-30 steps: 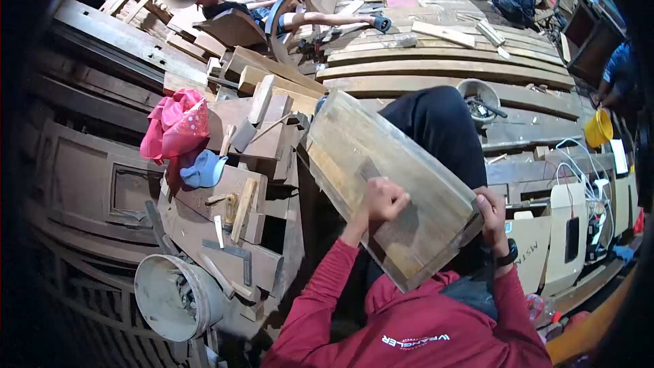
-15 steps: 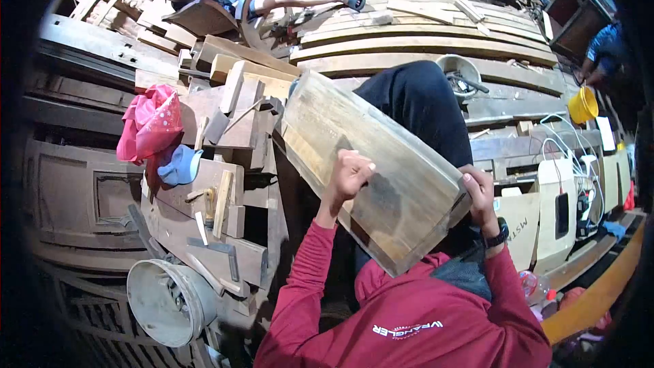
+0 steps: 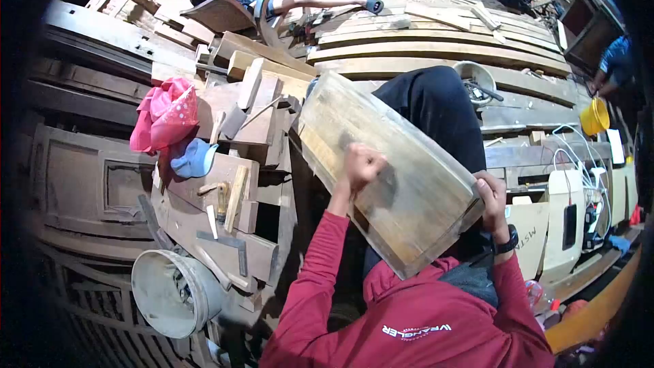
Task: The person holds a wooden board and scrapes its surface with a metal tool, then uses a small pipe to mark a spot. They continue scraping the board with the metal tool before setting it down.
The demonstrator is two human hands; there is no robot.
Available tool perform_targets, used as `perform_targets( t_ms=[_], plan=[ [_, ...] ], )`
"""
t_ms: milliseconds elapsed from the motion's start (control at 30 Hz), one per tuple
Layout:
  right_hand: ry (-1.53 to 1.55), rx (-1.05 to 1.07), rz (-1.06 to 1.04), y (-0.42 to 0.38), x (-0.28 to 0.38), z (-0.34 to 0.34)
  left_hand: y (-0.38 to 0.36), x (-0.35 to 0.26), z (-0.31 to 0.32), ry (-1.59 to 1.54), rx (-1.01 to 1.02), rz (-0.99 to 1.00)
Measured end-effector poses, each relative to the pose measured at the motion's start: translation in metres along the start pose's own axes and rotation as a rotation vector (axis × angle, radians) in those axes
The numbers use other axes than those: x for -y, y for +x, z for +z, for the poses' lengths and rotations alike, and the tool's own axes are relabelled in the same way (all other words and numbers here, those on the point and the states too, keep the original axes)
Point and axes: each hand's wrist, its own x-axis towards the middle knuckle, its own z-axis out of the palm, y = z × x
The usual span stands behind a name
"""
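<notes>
A wooden board [image 3: 409,197] with a raised rim lies tilted across my lap, over the dark trouser leg. My left hand [image 3: 366,163], curled into a fist, is over the middle of the board, and a dark shadow falls on the wood beside it. Whatever that fist may hold is hidden. On the board's right edge, near its lower right corner, my right hand [image 3: 493,199] is closed, fingers wrapped round the rim. A dark watch is on that wrist.
Left of me are a pink cloth bag [image 3: 163,114], a blue cap [image 3: 194,159], a metal square [image 3: 238,249] and a white bucket [image 3: 178,293]. Planks [image 3: 436,37] lie ahead, with another bucket [image 3: 475,82]. Cables and cardboard [image 3: 528,235] are right. Other people sit or crouch farther off.
The whole view has shifted, with surroundings appearing farther right. My left fist has blurred slightly and stays over the board's middle; my right hand keeps hold of its edge.
</notes>
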Motion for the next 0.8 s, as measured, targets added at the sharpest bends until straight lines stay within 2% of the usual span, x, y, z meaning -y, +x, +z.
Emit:
perform_targets(
  t_ms=[100,133,167,233,300,433,467,500,567,600,700,767,800],
  plan=[
    [-0.125,-0.032,-0.021,-0.002,-0.003,-0.005,0.005,-0.011,-0.018,-0.205,-0.057,-0.244],
    [-0.091,-0.02,-0.032,0.0,0.001,-0.005,0.004,-0.022,-0.021,-0.34,-0.003,-0.238],
    [-0.083,-0.034,-0.029,0.001,0.003,-0.008,0.004,-0.024,-0.011,-0.278,-0.036,0.063],
    [-0.048,-0.018,-0.011,-0.001,0.005,-0.004,0.004,-0.042,-0.009,-0.016,0.124,0.166],
    [0.019,0.019,0.028,-0.001,0.001,-0.003,0.0,-0.02,-0.006,-0.053,0.077,0.011],
    [-0.014,-0.053,-0.06,-0.001,-0.025,-0.003,0.005,0.0,-0.022,-0.271,-0.033,-0.187],
    [-0.009,-0.038,-0.053,0.003,-0.033,-0.007,0.005,-0.014,-0.021,-0.332,-0.067,-0.097],
    [-0.002,-0.01,-0.023,-0.001,-0.029,-0.007,0.007,-0.018,-0.02,-0.26,0.022,0.023],
    [0.025,-0.022,0.019,-0.001,-0.006,-0.001,0.0,-0.014,-0.013,-0.08,0.118,0.002],
    [0.023,-0.015,0.022,-0.003,-0.009,0.0,0.0,-0.008,-0.008,-0.081,0.043,0.016],
    [-0.044,-0.01,0.073,-0.003,-0.006,-0.006,-0.003,0.017,-0.011,-0.029,-0.098,-0.208],
    [-0.061,-0.047,-0.061,-0.001,-0.009,-0.004,-0.004,0.008,-0.02,-0.166,-0.063,-0.149],
    [-0.066,-0.034,-0.052,0.003,-0.006,-0.005,0.002,-0.004,-0.021,-0.181,-0.02,-0.079]
  ],
)
